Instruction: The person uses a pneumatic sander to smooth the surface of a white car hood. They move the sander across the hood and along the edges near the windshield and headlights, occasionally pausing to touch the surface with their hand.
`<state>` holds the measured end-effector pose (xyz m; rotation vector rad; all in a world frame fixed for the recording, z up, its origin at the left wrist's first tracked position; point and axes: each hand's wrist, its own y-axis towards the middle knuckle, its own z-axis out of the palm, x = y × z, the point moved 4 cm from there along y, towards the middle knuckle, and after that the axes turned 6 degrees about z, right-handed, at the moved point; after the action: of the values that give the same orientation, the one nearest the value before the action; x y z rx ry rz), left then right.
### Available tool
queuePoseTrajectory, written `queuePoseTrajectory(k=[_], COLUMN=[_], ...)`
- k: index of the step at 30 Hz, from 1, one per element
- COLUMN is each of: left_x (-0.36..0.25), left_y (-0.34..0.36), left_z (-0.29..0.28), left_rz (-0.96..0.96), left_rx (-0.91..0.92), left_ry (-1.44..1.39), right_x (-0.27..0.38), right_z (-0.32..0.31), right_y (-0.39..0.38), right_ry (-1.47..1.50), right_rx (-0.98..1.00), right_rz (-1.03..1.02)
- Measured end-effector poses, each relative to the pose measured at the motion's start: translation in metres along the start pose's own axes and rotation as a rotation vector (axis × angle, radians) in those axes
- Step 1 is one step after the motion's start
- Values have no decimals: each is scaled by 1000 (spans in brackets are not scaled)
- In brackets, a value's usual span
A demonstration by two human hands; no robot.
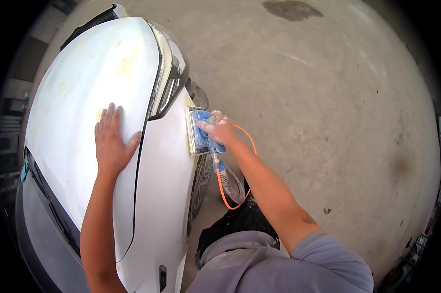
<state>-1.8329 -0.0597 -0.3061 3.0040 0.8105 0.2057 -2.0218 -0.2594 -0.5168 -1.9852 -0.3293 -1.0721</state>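
My right hand (219,128) grips a blue air sander (201,128), fingers wrapped round its top. The sander's flat rectangular pad is held on edge against the side of the white car's front fender (169,146), just behind the headlight (174,63). An orange air hose (222,188) and a grey ribbed dust hose (234,193) hang from its lower end. My left hand (113,141) lies flat on the white hood (84,83), fingers stretched forward, near the seam with the fender. Whitish dust coats my right fingers. Yellowish patches show on the hood.
Below the fender the front wheel (199,183) is partly hidden. The windshield (49,229) lies at lower left. Concrete floor (318,122) stretches to the right, with a dark stain (292,10) at the far side. Shelf-like clutter lines the left rim.
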Motion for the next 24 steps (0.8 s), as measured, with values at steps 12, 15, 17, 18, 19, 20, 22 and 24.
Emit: queuePoseTrajectory(k=[12, 15, 17, 18, 19, 20, 22, 24], left_x=[18, 16, 14, 14, 13, 13, 12, 10], left_y=[-5, -1, -3, -10, -17, -23, -31, -27], left_z=[25, 18, 0, -17, -33, -50, -81, -98], left_rz=[-14, -8, 4, 3, 3, -5, -20, -34], left_rx=[20, 28, 12, 9, 6, 13, 29, 38], left_ry=[2, -2, -14, -21, -27, -25, -22, -14], right_x=[-21, -30, -29, -23, -17, -7, 14, 43], right_z=[39, 55, 54, 47, 40, 33, 20, 15], right_y=[9, -16, -23, -30, -38, -49, -69, -97], right_ry=[-21, -57, -15, 39, 94, 100, 112, 13], right_rx=[-26, -168, -190, -141, -91, -59, 5, -83], right_rz=[-13, -58, -35, 16, 68, 92, 144, 91])
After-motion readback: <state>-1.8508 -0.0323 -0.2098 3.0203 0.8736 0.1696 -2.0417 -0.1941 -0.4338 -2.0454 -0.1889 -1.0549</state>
